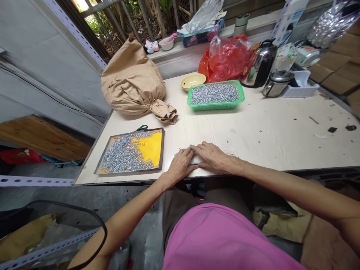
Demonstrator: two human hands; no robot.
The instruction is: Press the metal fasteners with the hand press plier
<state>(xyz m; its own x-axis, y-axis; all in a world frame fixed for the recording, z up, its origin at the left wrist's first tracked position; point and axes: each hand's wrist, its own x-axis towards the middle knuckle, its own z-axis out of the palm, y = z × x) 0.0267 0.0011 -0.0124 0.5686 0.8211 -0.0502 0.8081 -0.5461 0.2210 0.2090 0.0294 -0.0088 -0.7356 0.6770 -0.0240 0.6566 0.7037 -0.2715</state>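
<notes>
Near the front edge of the table, my left hand [180,164] and my right hand [213,156] are side by side, fingertips almost meeting. Between them a flat, light grey metal-looking piece [195,160] shows in part; both hands have their fingers and thumbs closed on it. Its ends are mostly covered by my hands, so its full shape cannot be made out. To the left of my left hand lies a shallow brown-rimmed tray [162,150] with a yellow bottom, partly covered by many small silvery metal pins [120,152].
A green plastic basket [216,107] full of similar pins stands farther back, beside a cream bowl [192,81] and a red plastic bag [227,62]. A tied brown paper sack [135,82], green-handled scissors [143,128], a steel kettle [264,62] and a lidded steel pot [278,83] are around.
</notes>
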